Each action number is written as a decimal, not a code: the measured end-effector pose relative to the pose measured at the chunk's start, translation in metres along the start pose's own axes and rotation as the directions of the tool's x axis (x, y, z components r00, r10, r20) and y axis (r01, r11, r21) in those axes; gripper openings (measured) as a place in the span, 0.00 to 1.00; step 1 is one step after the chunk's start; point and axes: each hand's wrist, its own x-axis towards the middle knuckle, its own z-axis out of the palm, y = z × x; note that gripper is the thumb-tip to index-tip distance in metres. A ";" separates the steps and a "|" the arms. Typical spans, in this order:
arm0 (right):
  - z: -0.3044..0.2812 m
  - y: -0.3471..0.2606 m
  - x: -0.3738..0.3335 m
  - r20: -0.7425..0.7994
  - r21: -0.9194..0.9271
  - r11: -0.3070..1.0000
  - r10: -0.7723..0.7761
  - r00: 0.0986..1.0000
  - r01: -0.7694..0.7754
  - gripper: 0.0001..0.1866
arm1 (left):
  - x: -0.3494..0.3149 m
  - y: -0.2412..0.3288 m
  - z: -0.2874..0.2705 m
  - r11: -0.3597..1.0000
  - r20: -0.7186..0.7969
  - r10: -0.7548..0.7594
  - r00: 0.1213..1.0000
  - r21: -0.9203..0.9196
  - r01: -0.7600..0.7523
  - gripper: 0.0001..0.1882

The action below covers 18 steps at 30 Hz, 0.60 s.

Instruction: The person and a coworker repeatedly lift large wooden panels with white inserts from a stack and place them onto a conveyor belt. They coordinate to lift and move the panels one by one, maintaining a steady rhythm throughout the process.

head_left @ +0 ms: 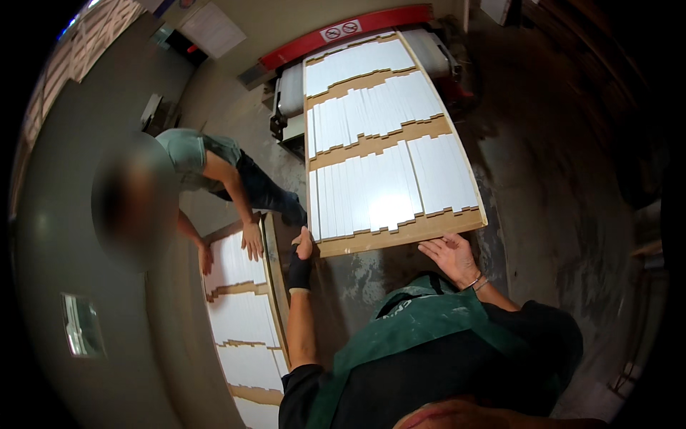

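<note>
From here, a long brown rectangular board (443, 222) carrying rows of glossy white strips (375, 179) stretches toward twelve o'clock; the black-wrapped left hand (301, 254) is at its seven-o'clock corner, finger grip I can't tell, while the braceleted right hand (456, 257) has loosely extended fingers at its five-o'clock edge

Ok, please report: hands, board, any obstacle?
Left hand at near left corner, right hand at near edge. Board bears white strips. Close left: co-worker at second board.

Free room right of tray (404, 234), 1 co-worker (205, 156) blocking left
</note>
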 end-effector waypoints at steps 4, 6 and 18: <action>0.117 0.063 0.084 -0.079 0.031 0.999 -0.039 0.996 0.041 0.08 | 0.066 0.042 -0.105 0.984 0.049 0.084 0.995 -0.159 -0.076 0.24; 0.198 0.106 0.142 -0.040 0.035 0.999 0.019 0.999 -0.018 0.09 | 0.103 0.017 -0.206 0.961 0.026 0.027 0.999 -0.276 -0.018 0.23; 0.351 0.305 0.337 -0.102 0.065 0.998 0.013 0.995 -0.006 0.11 | 0.085 -0.148 -0.439 0.827 0.086 -0.465 0.881 -0.314 0.467 0.28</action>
